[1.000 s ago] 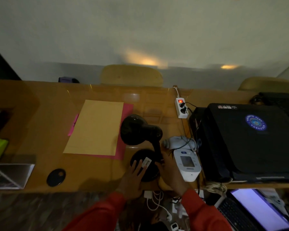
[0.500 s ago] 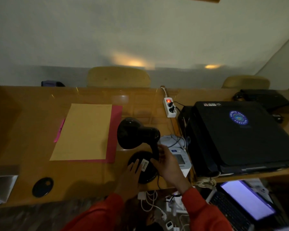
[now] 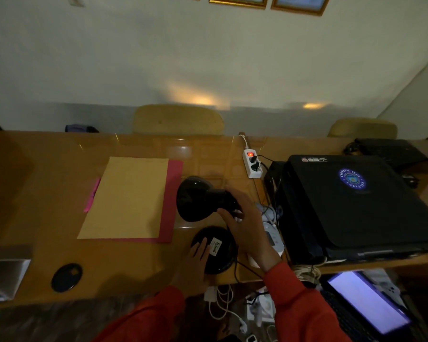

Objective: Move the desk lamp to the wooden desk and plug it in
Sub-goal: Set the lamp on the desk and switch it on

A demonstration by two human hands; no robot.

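Observation:
The black desk lamp stands on the wooden desk (image 3: 59, 233) near its front edge. Its round base (image 3: 220, 257) carries a white label, and its shade (image 3: 194, 198) tilts left. My left hand (image 3: 195, 255) lies on the base's near-left rim, fingers on top. My right hand (image 3: 245, 218) wraps around the lamp's neck just behind the shade. The lamp's black cord (image 3: 236, 270) runs off the base over the desk's front edge; its plug is not visible. A white power strip (image 3: 252, 166) with a lit red switch lies further back, with two black plugs in it.
A brown envelope (image 3: 129, 196) on a pink folder lies left of the lamp. A black printer (image 3: 351, 206) fills the right side, with a white blood pressure monitor (image 3: 273, 239) beside the lamp. A black oval object (image 3: 66, 277) sits front left. Cables and a lit laptop (image 3: 366, 304) are below the desk.
My right hand has risen from the stem near the base to the neck behind the shade. My left hand stays on the base. The view has tilted upward.

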